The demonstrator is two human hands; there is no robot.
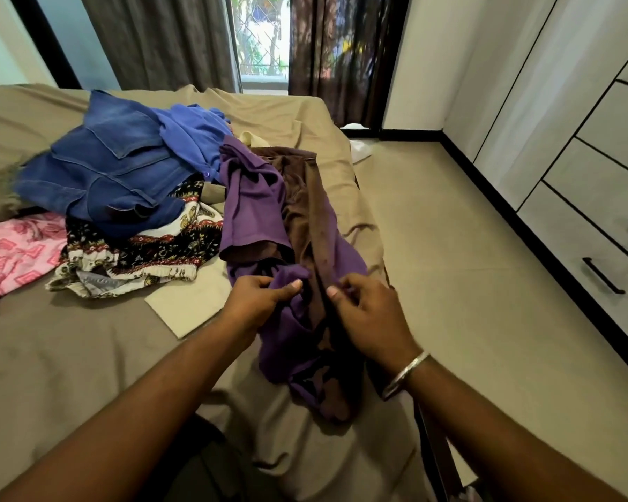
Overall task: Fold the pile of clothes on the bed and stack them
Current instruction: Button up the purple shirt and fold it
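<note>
- Currently your left hand [260, 297] pinches a bunch of the purple garment [254, 197]; thumb and fingers are curled onto the cloth.
- Your right hand [365, 313] grips the same bundle along a brown strip [314, 226], fingers curled round its edge. A bracelet [406, 375] sits on that wrist.
- Purple and brown cloth are tangled together and draped over the near right edge of the bed [69, 356]; you cannot tell yet whether they are one piece or two.
- Judgement: you are at the sorting-out step, with no fold made in this piece.
- A flat beige piece [182, 309] lies just left of your hands, possibly one folded item; not certain.
- Remaining heap, further left: denim jacket [102, 175], blue top [193, 132], patterned cloth [153, 255], pink cloth [11, 255], all loose and overlapping.
- No stack is visible. Task looks early; nearly all folding is left.
</note>
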